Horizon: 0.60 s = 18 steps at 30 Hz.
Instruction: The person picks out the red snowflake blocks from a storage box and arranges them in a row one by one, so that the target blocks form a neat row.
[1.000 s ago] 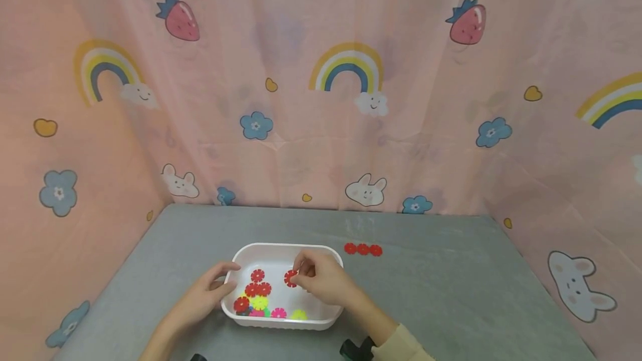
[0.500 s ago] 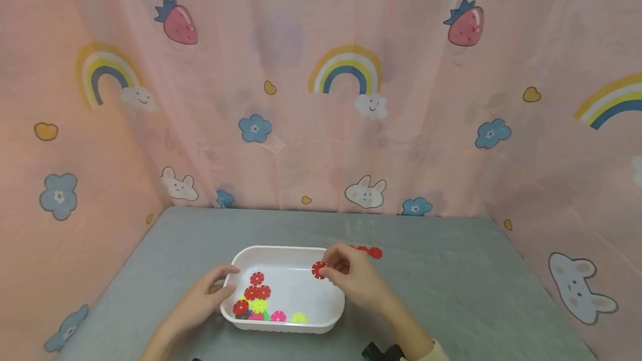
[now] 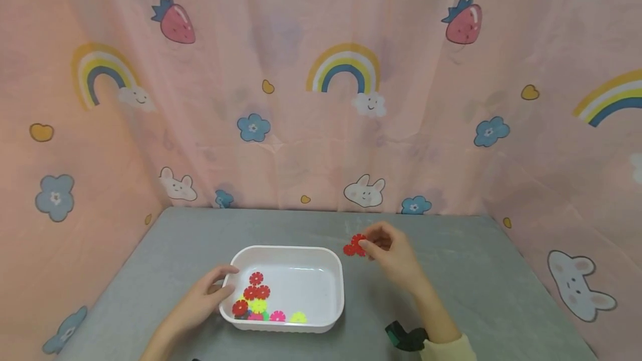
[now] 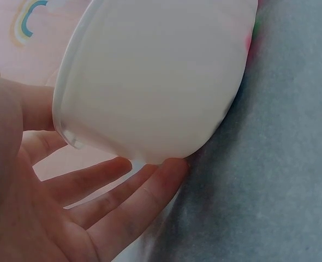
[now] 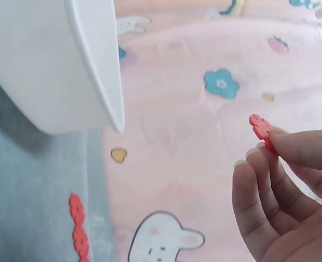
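Between thumb and fingertips, my right hand [image 3: 396, 255] pinches a red notched plastic disc [image 5: 260, 126], raised beyond the tray's right side. In the head view this disc overlaps a short row of matching red discs [image 3: 348, 250] on the table, partly hidden behind the hand. My left hand [image 3: 200, 297] holds the left end of a white tray [image 3: 311, 288]; the left wrist view shows fingertips against its outer wall and one digit over the rim. Inside, red discs [image 3: 256, 292] lie at the left with yellow discs [image 3: 298, 317], pink discs [image 3: 277, 316] and other colours.
The grey table [image 3: 481, 294] runs back to a pink patterned curtain [image 3: 301, 155] at the rear and both sides. A dark strap-like piece [image 3: 406, 337] sits at the right wrist, beside a cream sleeve [image 3: 448, 349].
My right hand has carried the red disc from over the tray, rightward and away from me, to the row of red discs. The left hand has stayed at the tray's left end.
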{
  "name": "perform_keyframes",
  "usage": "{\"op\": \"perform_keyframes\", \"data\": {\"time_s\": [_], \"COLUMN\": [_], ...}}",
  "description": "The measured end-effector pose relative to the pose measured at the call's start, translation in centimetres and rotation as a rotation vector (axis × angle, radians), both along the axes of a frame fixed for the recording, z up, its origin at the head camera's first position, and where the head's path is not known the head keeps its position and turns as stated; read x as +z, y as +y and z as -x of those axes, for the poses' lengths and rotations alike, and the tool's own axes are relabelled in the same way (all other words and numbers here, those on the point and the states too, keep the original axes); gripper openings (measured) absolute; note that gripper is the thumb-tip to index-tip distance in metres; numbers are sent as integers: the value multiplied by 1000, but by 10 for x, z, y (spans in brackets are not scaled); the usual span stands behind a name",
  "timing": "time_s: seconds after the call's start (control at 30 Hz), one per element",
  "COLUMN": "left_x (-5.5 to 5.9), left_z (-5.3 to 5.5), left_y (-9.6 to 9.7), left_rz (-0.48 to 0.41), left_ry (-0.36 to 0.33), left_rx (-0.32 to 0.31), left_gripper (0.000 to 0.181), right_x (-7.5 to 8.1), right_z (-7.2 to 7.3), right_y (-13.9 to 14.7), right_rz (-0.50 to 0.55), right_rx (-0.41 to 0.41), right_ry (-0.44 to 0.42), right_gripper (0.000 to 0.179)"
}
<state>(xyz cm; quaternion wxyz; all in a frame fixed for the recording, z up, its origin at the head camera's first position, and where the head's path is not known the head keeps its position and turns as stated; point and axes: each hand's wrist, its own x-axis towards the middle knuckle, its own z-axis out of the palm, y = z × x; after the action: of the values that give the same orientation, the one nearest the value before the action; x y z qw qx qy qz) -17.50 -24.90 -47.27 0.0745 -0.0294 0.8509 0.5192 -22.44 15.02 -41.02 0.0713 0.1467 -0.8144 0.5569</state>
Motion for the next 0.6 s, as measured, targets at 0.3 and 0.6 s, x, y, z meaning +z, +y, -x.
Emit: {"op": "perform_keyframes", "data": {"time_s": [0.3,0.6], "left_x": [-2,-3], "left_z": [2,1], "left_y": [-1,-2], "left_rz": [-26,-2], "left_ry": [-5,-15], "left_rx": [-18,-16], "left_gripper": [38,40], "right_x": [-6,-11], "right_z": [14,19], "right_y": [32,42], "right_rz": [12,20], "right_rx": [-99,-142], "right_ry": [43,39], "right_gripper": [18,20]}}
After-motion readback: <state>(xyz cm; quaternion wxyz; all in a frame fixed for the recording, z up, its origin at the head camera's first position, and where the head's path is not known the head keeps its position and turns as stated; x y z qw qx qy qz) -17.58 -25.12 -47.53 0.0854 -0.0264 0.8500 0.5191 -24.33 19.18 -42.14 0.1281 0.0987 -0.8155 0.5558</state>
